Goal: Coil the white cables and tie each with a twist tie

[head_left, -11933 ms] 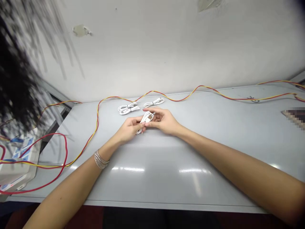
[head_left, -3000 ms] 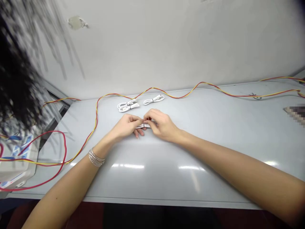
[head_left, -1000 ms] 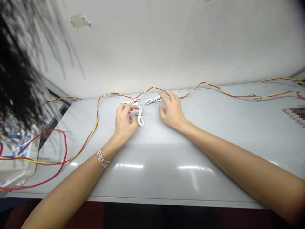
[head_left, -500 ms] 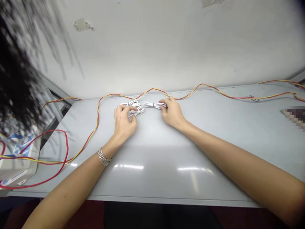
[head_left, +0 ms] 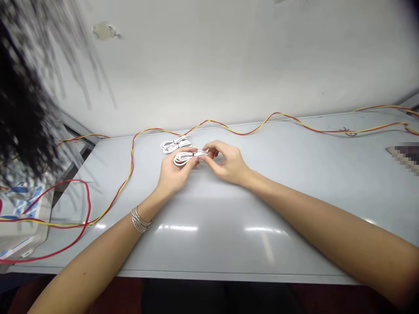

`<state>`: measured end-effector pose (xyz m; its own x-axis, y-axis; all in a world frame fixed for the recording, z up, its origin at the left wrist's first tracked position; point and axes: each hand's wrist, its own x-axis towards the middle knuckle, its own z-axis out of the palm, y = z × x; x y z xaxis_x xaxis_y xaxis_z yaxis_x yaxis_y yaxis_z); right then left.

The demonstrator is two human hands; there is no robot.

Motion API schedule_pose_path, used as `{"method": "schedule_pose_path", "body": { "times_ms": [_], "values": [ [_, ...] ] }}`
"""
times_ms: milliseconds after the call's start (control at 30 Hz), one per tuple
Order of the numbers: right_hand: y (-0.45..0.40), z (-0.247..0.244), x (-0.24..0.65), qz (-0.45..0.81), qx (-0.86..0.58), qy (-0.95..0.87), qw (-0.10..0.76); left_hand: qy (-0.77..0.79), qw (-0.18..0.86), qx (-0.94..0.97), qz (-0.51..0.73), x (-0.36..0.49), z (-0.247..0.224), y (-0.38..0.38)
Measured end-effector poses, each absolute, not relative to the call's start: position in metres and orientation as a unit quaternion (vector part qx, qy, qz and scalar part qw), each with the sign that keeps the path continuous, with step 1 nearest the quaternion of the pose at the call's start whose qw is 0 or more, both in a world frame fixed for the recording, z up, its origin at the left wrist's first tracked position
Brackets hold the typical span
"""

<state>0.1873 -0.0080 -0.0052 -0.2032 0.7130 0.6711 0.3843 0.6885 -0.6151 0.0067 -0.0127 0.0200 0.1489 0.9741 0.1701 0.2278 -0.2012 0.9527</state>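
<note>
Left grip [head_left: 172, 174]: white coil [head_left: 182, 158] is being pinched over bench [head_left: 212, 213].
Right grip [head_left: 230, 164]: coil's 3 o'clock end is being pinched.
Tied cables [head_left: 169, 145]: are being borne by bench, coil's 10 o'clock.

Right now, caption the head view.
Left hand and right hand hold a coiled white cable over a glossy grey tabletop.

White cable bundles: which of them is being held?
The front bundle, between left hand and right hand; the other bundles lie behind, on the table.

Black-tied white cable coil [head_left: 181, 158]
</note>
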Motion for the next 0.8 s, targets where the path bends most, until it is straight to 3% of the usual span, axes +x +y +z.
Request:
{"method": "schedule_pose_path", "body": {
  "times_ms": [233, 433, 800],
  "values": [
    [-0.007, -0.007, 0.189, 0.187, -0.362, -0.792, 0.454, 0.474, 0.355, 0.680, 0.432, 0.003, 0.014, -0.009],
    [-0.007, -0.006, 0.188, 0.194, -0.340, -0.781, 0.487, 0.410, 0.434, 0.646, 0.476, 0.004, 0.007, -0.005],
    [-0.006, -0.006, 0.188, 0.145, -0.313, -0.772, 0.534, 0.396, 0.610, 0.526, 0.441, 0.006, 0.017, -0.010]
  ]
}}
